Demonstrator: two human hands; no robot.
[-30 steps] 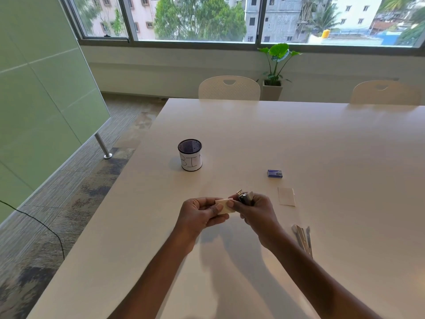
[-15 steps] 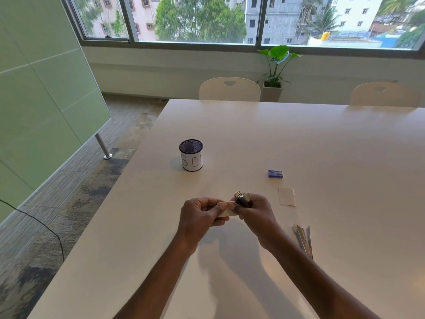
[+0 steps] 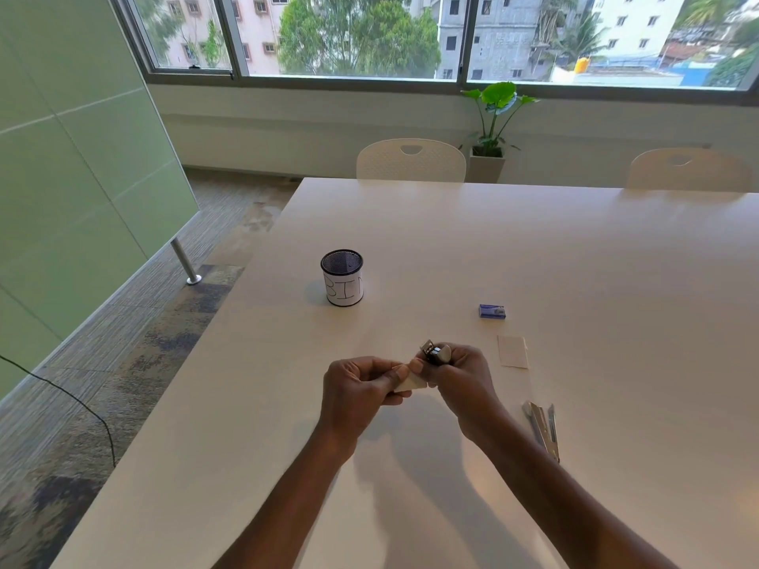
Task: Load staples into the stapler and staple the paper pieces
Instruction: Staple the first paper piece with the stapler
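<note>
Both hands meet above the near middle of the white table [image 3: 534, 248], close together and almost touching at the fingertips. Of the two, the left hand [image 3: 361, 388] has its fingers curled and pinches a small pale paper piece [image 3: 410, 383] between thumb and forefinger, holding it out toward the right. Beside it, the right hand [image 3: 462, 377] is wrapped around a small stapler [image 3: 434, 354], whose dark and silver end sticks up out of the fist on the far side. Its thumb lies against the edge of the held paper. Whether that paper sits inside the stapler's mouth cannot be told. Flat on the table to the right of the hands lies a second paper piece [image 3: 512, 351], and a little farther off is a small blue staple box [image 3: 491, 311]. Near the right forearm lies a slim metal item [image 3: 544, 429], long and narrow, of a kind I cannot make out. Farther away to the left stands a dark mesh cup [image 3: 342, 283] with a white label reading BIN. Two pale chairs [image 3: 410, 160] and a potted plant [image 3: 493, 117] stand at the far end.
</note>
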